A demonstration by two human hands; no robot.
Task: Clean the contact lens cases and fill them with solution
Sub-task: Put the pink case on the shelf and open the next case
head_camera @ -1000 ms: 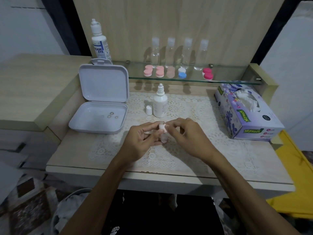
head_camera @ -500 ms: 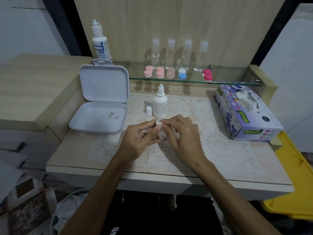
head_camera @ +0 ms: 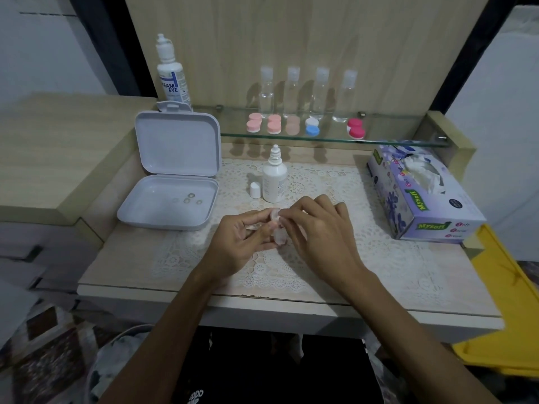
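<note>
I hold a pale pink contact lens case (head_camera: 278, 233) over the lace mat (head_camera: 364, 249), near the table's middle. My left hand (head_camera: 242, 243) curls round its left side; my right hand (head_camera: 318, 231) pinches its far end with thumb and forefinger. Just beyond stand the uncapped solution bottle (head_camera: 274, 177) and its cap (head_camera: 255, 190). 5 more cases (head_camera: 312, 129) sit on the glass shelf (head_camera: 408, 139).

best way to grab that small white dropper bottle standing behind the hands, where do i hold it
Grip the small white dropper bottle round its wide cylindrical body, below the narrow ribbed nozzle. It stands upright with its cap off just to its left, so come in from the right or front, probably with the right hand, and keep it upright.
</note>
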